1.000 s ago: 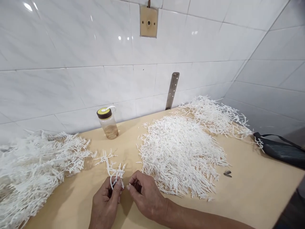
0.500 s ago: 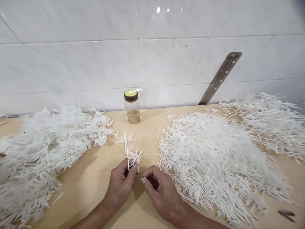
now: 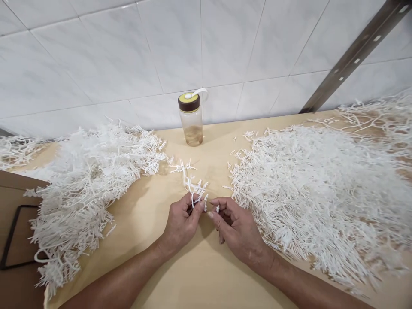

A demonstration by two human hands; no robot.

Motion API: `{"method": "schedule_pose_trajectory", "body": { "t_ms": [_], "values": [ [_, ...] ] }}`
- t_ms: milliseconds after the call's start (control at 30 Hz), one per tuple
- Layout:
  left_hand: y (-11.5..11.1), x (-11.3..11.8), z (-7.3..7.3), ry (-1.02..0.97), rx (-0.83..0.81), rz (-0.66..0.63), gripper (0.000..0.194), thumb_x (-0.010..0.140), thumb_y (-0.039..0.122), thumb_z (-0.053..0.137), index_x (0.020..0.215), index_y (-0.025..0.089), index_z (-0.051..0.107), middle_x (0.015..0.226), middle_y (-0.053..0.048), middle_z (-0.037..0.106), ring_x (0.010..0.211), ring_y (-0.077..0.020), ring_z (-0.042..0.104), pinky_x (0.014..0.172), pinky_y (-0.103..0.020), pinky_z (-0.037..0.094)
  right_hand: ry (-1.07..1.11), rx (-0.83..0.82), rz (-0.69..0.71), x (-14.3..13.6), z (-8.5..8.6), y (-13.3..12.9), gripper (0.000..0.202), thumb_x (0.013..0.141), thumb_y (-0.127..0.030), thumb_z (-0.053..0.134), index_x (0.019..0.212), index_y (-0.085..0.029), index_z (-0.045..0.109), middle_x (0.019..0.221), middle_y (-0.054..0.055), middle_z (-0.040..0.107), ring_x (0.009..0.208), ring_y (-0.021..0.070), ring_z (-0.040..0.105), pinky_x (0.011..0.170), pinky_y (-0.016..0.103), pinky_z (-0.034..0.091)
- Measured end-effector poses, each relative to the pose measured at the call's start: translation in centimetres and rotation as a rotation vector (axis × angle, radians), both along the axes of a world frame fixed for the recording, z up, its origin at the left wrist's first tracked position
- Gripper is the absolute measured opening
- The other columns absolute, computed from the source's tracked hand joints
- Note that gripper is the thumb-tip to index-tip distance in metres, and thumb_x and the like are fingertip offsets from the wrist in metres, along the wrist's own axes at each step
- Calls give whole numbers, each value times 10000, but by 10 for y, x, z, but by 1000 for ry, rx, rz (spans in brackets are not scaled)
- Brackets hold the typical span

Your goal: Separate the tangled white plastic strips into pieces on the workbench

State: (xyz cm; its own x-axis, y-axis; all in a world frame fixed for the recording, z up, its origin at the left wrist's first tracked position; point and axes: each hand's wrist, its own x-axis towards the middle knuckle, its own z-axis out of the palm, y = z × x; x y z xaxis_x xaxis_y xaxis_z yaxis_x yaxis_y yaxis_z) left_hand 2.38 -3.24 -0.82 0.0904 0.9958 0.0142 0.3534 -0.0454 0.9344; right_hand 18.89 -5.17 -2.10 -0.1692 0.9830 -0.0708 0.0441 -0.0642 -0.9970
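Observation:
A white branching strand (image 3: 187, 178) lies on the tan table, and its near end is pinched between the thumb and fingers of my left hand (image 3: 183, 219). Just to the right, my right hand (image 3: 240, 227) is curled, with a small white piece (image 3: 218, 209) held at its fingers. The two hands are close together but apart. To the left spreads a heap of white branching strands (image 3: 93, 180). A larger pile of short, thin white pieces (image 3: 309, 193) covers the right side, near my right hand.
A clear bottle (image 3: 193, 124) with a dark and yellow lid stands near the tiled wall. A slotted metal bar (image 3: 350, 64) slants up at the right. More strands (image 3: 380, 113) lie back right. A brown box (image 3: 19, 223) is at the left edge.
The view has shifted and tilted down, bringing the box into sight. My right fingers have opened somewhat, and a small white piece now shows at them. My left hand still pinches the strand.

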Motion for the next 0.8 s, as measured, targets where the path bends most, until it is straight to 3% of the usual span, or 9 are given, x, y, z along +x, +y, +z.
{"method": "schedule_pose_trajectory", "body": {
  "t_ms": [200, 500, 800],
  "values": [
    [-1, 2, 1, -2, -4, -11, 237, 888, 393, 565, 854, 166, 623, 714, -8, 612, 653, -129, 528, 615, -227, 425, -74, 61, 24, -1, 2, 1, 244, 878, -404, 613, 1002, -195, 641, 867, 38, 677, 436, 72, 545, 376, 203, 506],
    [-2, 1, 6, 3, 50, -27, 243, 881, 384, 564, 789, 164, 608, 661, 6, 576, 620, -118, 494, 585, -227, 408, -214, 120, -39, -7, 1, 1, 206, 882, -382, 594, 917, -193, 666, 752, 21, 682, 404, 94, 579, 402, 228, 528],
    [-5, -1, 7, -38, 47, -55, 263, 884, 398, 567, 796, 158, 626, 682, -3, 595, 629, -123, 514, 608, -236, 408, -231, 132, -46, -7, 1, -1, 221, 887, -380, 563, 974, -196, 651, 745, 25, 667, 433, 110, 580, 394, 234, 521]
  ]
}}
